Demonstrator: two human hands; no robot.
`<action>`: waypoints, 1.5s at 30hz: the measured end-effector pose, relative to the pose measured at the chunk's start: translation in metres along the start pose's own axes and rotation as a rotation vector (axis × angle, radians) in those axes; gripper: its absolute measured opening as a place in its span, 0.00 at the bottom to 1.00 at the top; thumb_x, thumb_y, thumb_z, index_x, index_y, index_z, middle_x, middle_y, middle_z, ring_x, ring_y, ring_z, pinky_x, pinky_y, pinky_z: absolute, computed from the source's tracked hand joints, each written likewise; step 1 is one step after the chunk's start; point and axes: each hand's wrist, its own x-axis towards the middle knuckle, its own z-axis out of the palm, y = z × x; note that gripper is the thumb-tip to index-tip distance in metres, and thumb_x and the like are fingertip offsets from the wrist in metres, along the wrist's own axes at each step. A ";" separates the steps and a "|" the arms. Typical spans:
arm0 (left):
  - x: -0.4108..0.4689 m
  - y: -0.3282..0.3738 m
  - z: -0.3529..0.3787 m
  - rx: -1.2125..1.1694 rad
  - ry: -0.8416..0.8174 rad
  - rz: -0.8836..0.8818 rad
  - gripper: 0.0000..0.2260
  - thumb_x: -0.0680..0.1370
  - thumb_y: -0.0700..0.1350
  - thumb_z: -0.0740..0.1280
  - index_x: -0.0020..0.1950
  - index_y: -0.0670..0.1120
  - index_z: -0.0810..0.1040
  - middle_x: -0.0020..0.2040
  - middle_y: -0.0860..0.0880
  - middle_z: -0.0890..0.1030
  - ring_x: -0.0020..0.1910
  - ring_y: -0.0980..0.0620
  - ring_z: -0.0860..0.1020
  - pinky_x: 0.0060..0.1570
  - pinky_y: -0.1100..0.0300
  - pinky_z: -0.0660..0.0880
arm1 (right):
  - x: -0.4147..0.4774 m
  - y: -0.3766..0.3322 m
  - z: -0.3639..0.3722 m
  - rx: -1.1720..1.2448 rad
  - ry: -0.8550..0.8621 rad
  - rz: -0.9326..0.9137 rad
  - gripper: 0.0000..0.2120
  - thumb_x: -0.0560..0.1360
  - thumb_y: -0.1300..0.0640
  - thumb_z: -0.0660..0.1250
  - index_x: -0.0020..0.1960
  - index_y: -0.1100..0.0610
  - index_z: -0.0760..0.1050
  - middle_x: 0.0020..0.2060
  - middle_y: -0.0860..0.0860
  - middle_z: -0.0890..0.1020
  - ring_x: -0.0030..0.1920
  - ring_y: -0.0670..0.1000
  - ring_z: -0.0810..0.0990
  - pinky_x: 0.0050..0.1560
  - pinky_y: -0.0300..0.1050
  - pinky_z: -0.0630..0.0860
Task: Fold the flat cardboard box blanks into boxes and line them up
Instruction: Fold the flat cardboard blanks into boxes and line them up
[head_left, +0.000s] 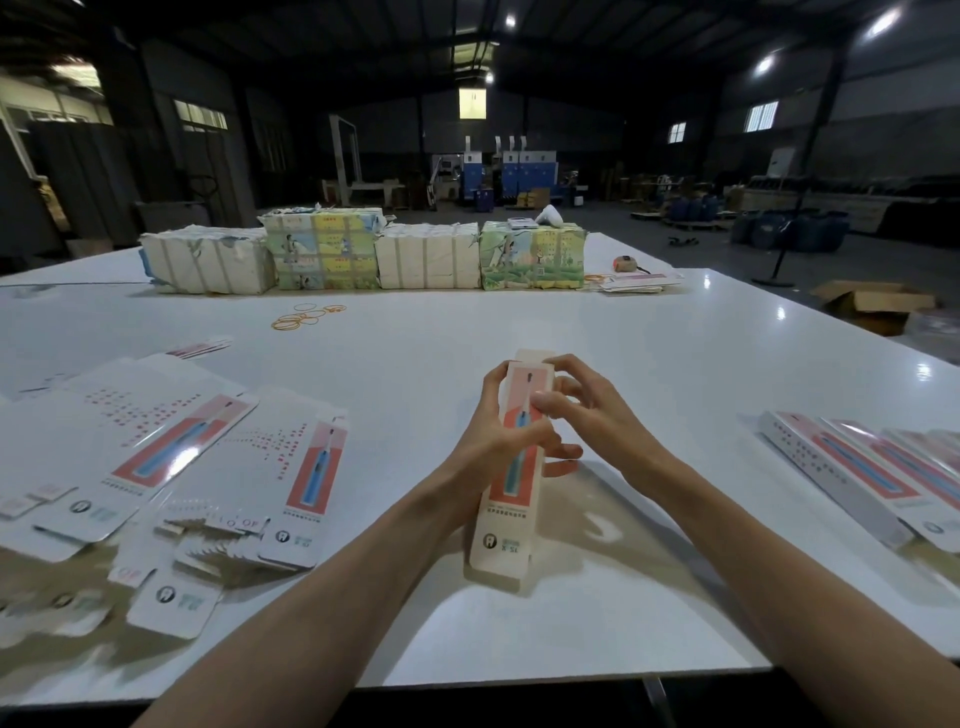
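Note:
A long narrow box (506, 525), white with a red panel and a blue toothbrush picture, stands tilted on the white table (623, 353), its near end resting on the surface. My left hand (506, 431) wraps around its middle from the left. My right hand (582, 410) pinches its upper part from the right, thumb on the front face, below the raised top flap. Flat box blanks (171, 457) lie spread out at the left. Several folded boxes (872, 478) lie side by side at the right edge.
Four wrapped bundles of printed card (363, 254) stand in a row at the far side of the table. Loose rubber bands (306, 316) lie in front of them. A small stack of blanks (636, 283) and a tape measure (626, 264) sit at the far right.

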 end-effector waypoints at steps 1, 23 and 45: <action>0.000 0.000 0.000 0.012 0.015 0.006 0.41 0.71 0.45 0.77 0.77 0.64 0.59 0.65 0.44 0.78 0.53 0.41 0.87 0.47 0.48 0.86 | 0.000 0.000 0.001 0.012 -0.001 0.012 0.11 0.84 0.46 0.66 0.64 0.46 0.75 0.54 0.47 0.85 0.57 0.50 0.85 0.55 0.42 0.84; -0.002 0.003 0.003 0.149 -0.121 -0.048 0.41 0.75 0.40 0.76 0.77 0.64 0.56 0.61 0.46 0.80 0.44 0.40 0.88 0.41 0.54 0.85 | 0.004 0.001 -0.019 0.304 0.160 0.071 0.11 0.85 0.60 0.63 0.60 0.61 0.83 0.54 0.56 0.87 0.55 0.59 0.87 0.53 0.54 0.85; -0.004 0.001 -0.003 0.287 -0.151 0.021 0.44 0.72 0.42 0.78 0.70 0.75 0.54 0.60 0.46 0.78 0.42 0.43 0.87 0.39 0.54 0.85 | 0.006 -0.005 -0.029 0.407 0.211 0.250 0.06 0.79 0.61 0.73 0.45 0.57 0.88 0.45 0.57 0.88 0.49 0.60 0.88 0.43 0.50 0.85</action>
